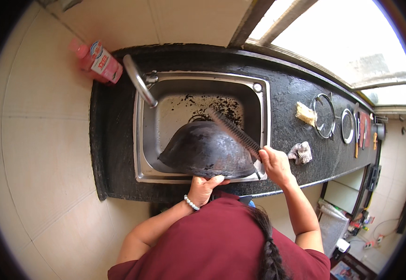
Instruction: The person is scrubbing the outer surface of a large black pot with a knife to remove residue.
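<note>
A blackened metal wok (206, 148) stands tilted over the front of the steel sink (147, 140), its sooty outer side showing. My left hand (203, 189) grips its near rim, thumb on the outer side, with some fingers hidden below. In my right hand (274, 162) is the end of a long, dark, ribbed tool (236, 133), perhaps a wire brush. It slants across the wok's right side, and blur hides its far tip. Black flakes (224, 106) lie on the sink floor around the drain, which the wok partly covers.
A curved faucet (138, 80) reaches over the sink's left side beside a pink bottle (105, 64). Along the dark counter (283, 91) at right lie a loofah-like scrubber (306, 113), a crumpled cloth (300, 153), a round glass lid (324, 115), a smaller lid (347, 126) and knives.
</note>
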The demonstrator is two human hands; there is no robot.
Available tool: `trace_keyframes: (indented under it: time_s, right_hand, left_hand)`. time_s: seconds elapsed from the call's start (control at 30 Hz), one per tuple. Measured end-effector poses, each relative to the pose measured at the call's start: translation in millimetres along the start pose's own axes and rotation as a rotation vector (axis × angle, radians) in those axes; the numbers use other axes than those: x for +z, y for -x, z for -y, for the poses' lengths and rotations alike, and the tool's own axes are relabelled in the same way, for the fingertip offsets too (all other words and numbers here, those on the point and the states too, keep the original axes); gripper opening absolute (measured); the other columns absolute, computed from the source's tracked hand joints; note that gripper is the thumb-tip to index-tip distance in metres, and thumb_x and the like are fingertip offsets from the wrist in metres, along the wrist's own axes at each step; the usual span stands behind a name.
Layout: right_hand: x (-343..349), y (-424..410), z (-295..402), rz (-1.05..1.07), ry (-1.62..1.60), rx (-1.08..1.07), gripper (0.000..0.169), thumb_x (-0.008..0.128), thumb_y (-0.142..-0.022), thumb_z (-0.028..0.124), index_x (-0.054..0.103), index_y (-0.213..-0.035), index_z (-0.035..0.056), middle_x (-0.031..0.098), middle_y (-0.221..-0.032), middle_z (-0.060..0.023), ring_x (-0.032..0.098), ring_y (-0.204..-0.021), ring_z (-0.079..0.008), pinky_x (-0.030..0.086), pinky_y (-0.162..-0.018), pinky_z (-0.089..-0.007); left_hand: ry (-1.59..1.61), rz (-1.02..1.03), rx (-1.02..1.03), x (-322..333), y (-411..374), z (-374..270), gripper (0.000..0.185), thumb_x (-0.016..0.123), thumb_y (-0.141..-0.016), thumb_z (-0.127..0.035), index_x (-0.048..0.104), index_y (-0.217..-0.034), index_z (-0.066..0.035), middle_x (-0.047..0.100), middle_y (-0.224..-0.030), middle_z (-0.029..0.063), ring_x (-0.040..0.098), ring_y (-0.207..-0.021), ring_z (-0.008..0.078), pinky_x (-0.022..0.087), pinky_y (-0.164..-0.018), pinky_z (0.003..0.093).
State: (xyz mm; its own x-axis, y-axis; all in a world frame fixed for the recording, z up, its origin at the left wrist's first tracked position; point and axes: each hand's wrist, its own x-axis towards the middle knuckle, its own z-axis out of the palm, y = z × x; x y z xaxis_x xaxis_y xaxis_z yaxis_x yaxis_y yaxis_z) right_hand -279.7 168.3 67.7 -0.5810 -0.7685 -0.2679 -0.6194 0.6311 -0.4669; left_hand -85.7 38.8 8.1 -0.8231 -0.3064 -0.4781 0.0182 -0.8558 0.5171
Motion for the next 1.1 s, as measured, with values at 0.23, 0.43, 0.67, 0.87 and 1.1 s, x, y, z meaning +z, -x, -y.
trace_keyframes:
  time_s: [0.23, 0.43, 0.67, 0.87, 1.1]
  right_hand:
    - [18.2, 33.6, 1.8, -0.136, -0.144, -0.156, 0.027, 0.059, -0.077, 0.005, 0.053, -0.103, 0.0047, 0.053, -0.085, -0.0141, 0.058, -0.075, -0.0333, 0.048, -0.064, -0.0393]
    - [18.5, 49.7, 18.6, -0.079, -0.122, -0.238, 0.029, 0.063, -0.075, 0.012, 0.058, -0.104, 0.0099, 0.053, -0.078, -0.0083, 0.058, -0.068, -0.0266, 0.047, -0.059, -0.0355]
    - [-14.6, 44.8, 10.9, -0.025, 0.011, -0.289, 0.020, 0.062, -0.076, 0.013, 0.058, -0.095, 0.0106, 0.054, -0.074, -0.0055, 0.060, -0.064, -0.0245, 0.049, -0.054, -0.0346]
    - [-25.4, 39.1, 9.4, 0.034, 0.032, -0.335, 0.016, 0.061, -0.077, 0.014, 0.057, -0.092, 0.0102, 0.053, -0.071, -0.0050, 0.060, -0.062, -0.0245, 0.049, -0.051, -0.0356]
    - [-26.8, 37.6, 14.3, 0.071, 0.036, -0.356, 0.014, 0.060, -0.077, 0.013, 0.056, -0.090, 0.0099, 0.053, -0.069, -0.0052, 0.060, -0.060, -0.0249, 0.048, -0.050, -0.0359]
  left_hand:
    - [0.004, -0.034, -0.036, -8.5, 1.3, -15.2, 0.034, 0.059, -0.079, -0.002, 0.054, -0.113, -0.001, 0.060, -0.107, 0.0107, 0.061, -0.096, 0.0238, 0.055, -0.080, 0.0405]
    - [-0.010, -0.075, -0.010, -8.8, -5.8, -17.8, 0.034, 0.056, -0.080, 0.003, 0.054, -0.113, -0.003, 0.060, -0.108, 0.0096, 0.060, -0.097, 0.0246, 0.055, -0.082, 0.0424]
    - [0.025, -0.086, 0.029, -1.3, -6.5, -12.9, 0.032, 0.058, -0.078, 0.002, 0.056, -0.109, -0.004, 0.060, -0.107, 0.0083, 0.060, -0.097, 0.0237, 0.055, -0.082, 0.0421]
    - [0.021, -0.109, 0.032, -0.6, -5.5, -14.3, 0.024, 0.056, -0.079, 0.001, 0.058, -0.103, 0.001, 0.062, -0.102, 0.0110, 0.062, -0.092, 0.0247, 0.055, -0.082, 0.0415]
    - [0.018, -0.079, 0.026, -0.6, -4.4, -13.2, 0.026, 0.056, -0.078, 0.000, 0.057, -0.104, 0.002, 0.062, -0.102, 0.0115, 0.063, -0.092, 0.0252, 0.055, -0.081, 0.0414]
